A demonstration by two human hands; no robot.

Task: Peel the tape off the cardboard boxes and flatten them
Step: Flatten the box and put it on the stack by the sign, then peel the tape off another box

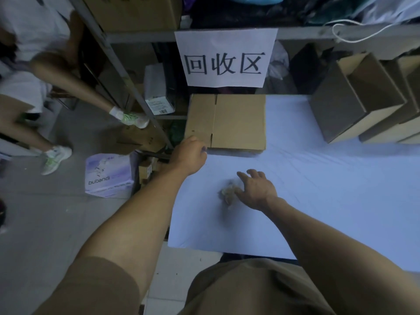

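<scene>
A flattened cardboard box [236, 121] lies on a stack at the far left of the white table [318, 189]. My left hand [189, 154] is at the stack's near left corner with its fingers curled; whether it grips the cardboard is hidden. My right hand [255, 187] hovers over the table's middle with fingers spread, touching a crumpled wad of peeled tape [229, 192]. Several upright open cardboard boxes [354, 103] stand at the table's far right.
A paper sign [226, 56] hangs from the metal shelf rack [127, 71] behind the table. On the floor to the left sit a purple-white carton [108, 176] and other boxes. A person's legs [52, 123] stand at far left.
</scene>
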